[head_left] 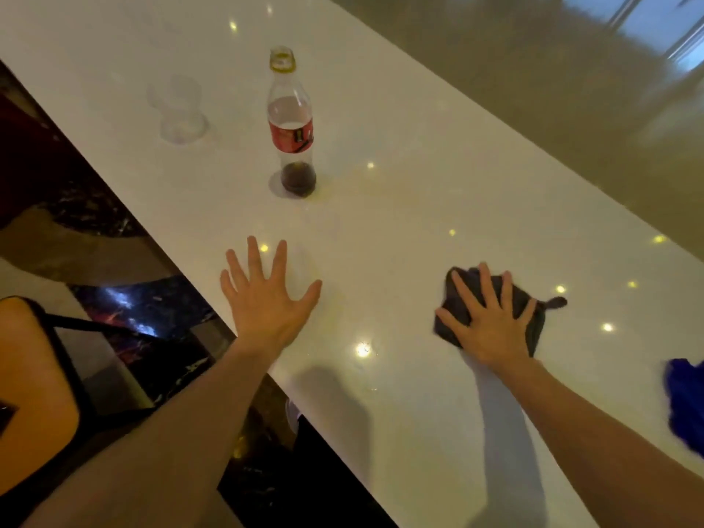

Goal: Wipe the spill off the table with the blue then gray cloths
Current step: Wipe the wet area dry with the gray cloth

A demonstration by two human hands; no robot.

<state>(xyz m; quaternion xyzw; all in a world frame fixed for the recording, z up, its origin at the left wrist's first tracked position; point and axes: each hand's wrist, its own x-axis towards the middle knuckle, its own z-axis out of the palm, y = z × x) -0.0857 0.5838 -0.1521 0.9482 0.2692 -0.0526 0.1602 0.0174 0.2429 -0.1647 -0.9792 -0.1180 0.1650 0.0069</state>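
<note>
My right hand (pixel 491 325) lies flat with fingers spread on the dark gray cloth (pixel 463 295), pressing it against the white table (pixel 400 207). My left hand (pixel 266 295) rests palm down on the bare tabletop near the left edge, fingers spread, holding nothing. The blue cloth (pixel 685 402) lies crumpled at the right edge of the view, apart from both hands. A faint yellowish smear shows on the table around the bottle's base; I cannot make out a clear spill elsewhere.
An uncapped plastic cola bottle (pixel 291 123), nearly empty, stands upright beyond my left hand. A clear glass (pixel 181 108) stands farther back left. The table's left edge drops to a dark floor with an orange chair (pixel 30 386) below.
</note>
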